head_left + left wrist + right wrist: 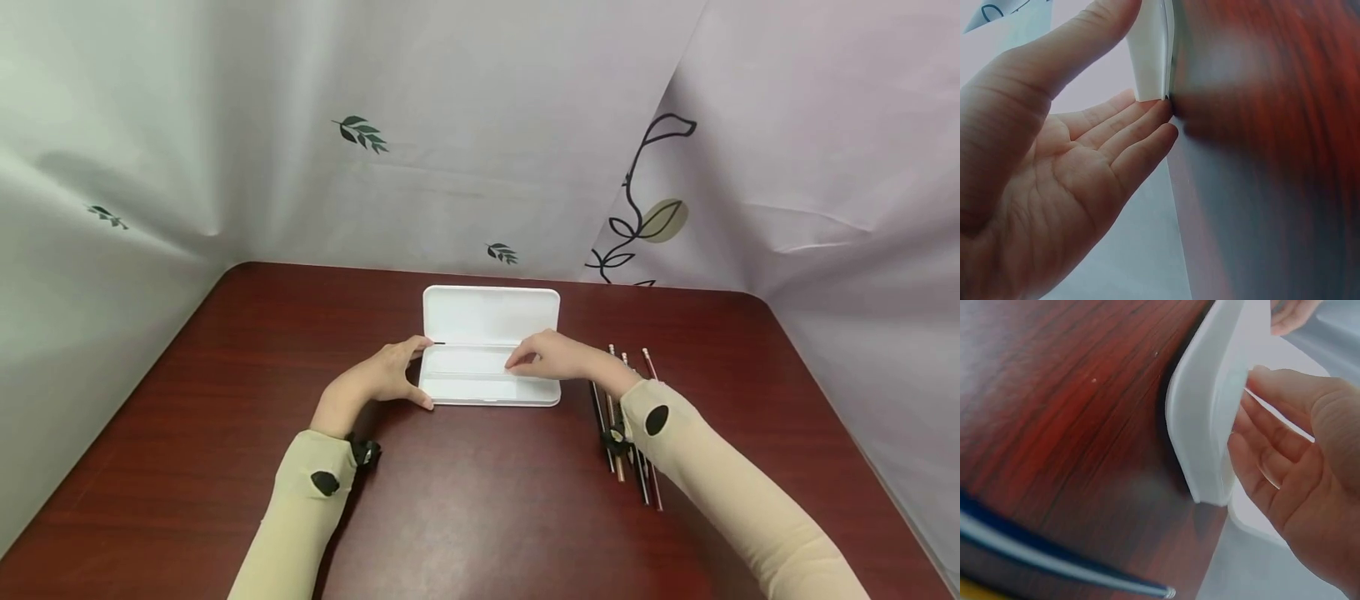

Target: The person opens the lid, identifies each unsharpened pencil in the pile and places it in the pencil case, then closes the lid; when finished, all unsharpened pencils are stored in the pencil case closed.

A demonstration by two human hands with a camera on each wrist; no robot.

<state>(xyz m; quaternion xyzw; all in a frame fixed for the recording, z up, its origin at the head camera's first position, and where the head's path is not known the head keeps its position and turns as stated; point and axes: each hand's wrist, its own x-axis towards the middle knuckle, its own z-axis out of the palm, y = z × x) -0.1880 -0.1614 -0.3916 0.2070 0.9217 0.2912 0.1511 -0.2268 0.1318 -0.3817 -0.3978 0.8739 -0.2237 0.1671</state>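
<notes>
A white hinged case (495, 388) lies unfolded near the table's far side, its lid (491, 312) raised at the back. A lengthwise line divides its shallow inside. My left hand (382, 371) holds the case's left end, thumb at the front corner and fingers at the back; the left wrist view has those fingers against the case end (1150, 56). Over the right half of the case, my right hand (553, 354) reaches in with bent fingers and thumb close together. In the right wrist view the case wall (1200, 419) hides its fingertips, so anything between them cannot be seen.
Several slim pencils (652, 475) lie to the right of the case, partly beneath my right forearm. One pencil (1085, 569) crosses the lower left of the right wrist view. A pale patterned curtain (450, 192) hangs behind the dark red table (465, 500).
</notes>
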